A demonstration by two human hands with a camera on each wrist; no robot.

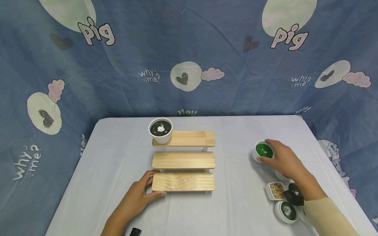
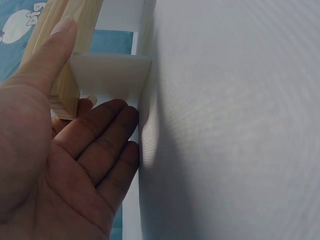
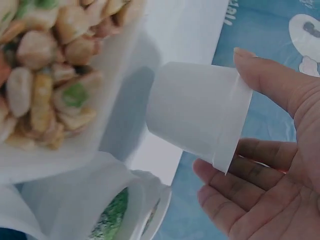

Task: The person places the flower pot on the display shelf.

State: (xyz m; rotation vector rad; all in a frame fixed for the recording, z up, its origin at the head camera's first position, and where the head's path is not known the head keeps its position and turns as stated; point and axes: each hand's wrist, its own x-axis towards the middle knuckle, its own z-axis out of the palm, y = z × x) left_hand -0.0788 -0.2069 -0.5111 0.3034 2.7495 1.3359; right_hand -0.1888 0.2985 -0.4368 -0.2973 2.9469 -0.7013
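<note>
A three-tier wooden stand point(image 1: 189, 182) with white supports is in the middle of the white table. My left hand point(image 1: 137, 196) grips the left end of its lowest board, thumb along the front edge and index finger at the back. In the left wrist view the thumb lies on the wood point(image 2: 90, 20), and the other fingers extend beside a white support point(image 2: 112, 72). Over at the right, my right hand point(image 1: 284, 159) holds a small white cup point(image 1: 263, 150) with a green top by its rim. Its plain tapered side point(image 3: 192, 107) shows tilted in the right wrist view.
A white cup with a dark top point(image 1: 160, 129) stands on the left end of the top board. Near my right forearm are a square dish of chopped bits point(image 1: 277, 191), black round pieces point(image 1: 293, 196) and a dark-green-topped white tub point(image 1: 286, 211). A patterned blue cloth point(image 1: 189, 39) hangs behind.
</note>
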